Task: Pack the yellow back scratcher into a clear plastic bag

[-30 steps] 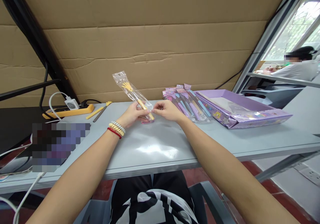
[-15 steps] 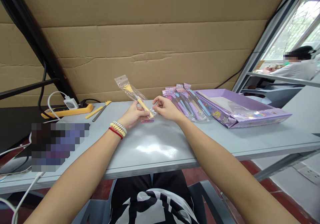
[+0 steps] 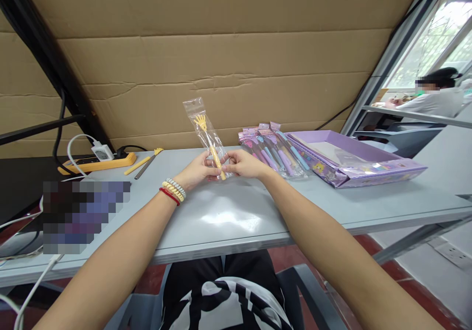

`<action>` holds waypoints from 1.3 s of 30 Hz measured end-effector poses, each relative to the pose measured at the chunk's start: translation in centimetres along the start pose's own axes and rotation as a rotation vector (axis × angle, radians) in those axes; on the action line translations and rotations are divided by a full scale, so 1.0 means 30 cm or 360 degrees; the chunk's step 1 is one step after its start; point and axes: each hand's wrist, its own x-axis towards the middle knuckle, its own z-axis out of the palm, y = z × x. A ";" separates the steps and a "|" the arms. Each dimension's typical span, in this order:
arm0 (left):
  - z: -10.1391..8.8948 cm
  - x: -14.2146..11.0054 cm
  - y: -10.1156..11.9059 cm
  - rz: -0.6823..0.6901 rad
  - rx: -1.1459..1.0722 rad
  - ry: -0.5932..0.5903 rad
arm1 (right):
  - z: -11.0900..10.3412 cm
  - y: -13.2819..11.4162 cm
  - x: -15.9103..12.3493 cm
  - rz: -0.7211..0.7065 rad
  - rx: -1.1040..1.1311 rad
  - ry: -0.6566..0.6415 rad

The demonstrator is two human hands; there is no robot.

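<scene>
A yellow back scratcher [image 3: 215, 158] with a small hand-shaped head lies inside a clear plastic bag [image 3: 194, 105], held tilted above the table. My left hand [image 3: 199, 169] pinches its handle end from the left, thumb in front. From the right, my right hand [image 3: 240, 164] grips the lower edge of the same bag, fingers closed near the handle. Beside my right hand, several bagged scratchers [image 3: 275, 150] with purple, blue and pink parts lie in an overlapping pile. Part of the yellow handle is hidden behind my left fingers.
An open purple box [image 3: 376, 172] stands right of the pile. To the left lie a loose yellow and grey scratcher [image 3: 147, 164], a yellow power strip [image 3: 121, 162] with a white charger [image 3: 103, 151], and cables. Cardboard [image 3: 228, 54] walls the back. A person [image 3: 435, 96] sits far right.
The bagged scratcher has swung more upright and its head has moved right and up. My right hand has come left to the bag and closed on its lower edge.
</scene>
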 end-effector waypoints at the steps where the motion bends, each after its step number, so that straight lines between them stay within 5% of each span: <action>1: 0.002 -0.001 0.002 -0.0020 0.0003 0.0003 | 0.001 -0.002 -0.001 0.0008 -0.0020 0.0014; 8: -0.001 0.002 -0.010 -0.0069 0.0058 0.0017 | 0.014 -0.016 -0.003 0.0085 -0.0131 0.0068; 13: 0.000 0.000 -0.012 0.0018 0.0019 0.0019 | 0.011 -0.009 -0.002 0.0075 0.0098 0.0065; 20: 0.002 -0.007 -0.001 0.0080 0.0106 -0.0076 | -0.003 -0.001 -0.010 0.0141 0.0392 -0.0103; 31: -0.011 0.002 -0.008 0.0119 0.0310 -0.0200 | 0.001 -0.006 -0.025 0.0383 0.0386 -0.0551; 39: -0.023 0.000 0.001 0.0121 0.0488 -0.0113 | 0.013 -0.020 -0.025 0.0304 0.0339 -0.0556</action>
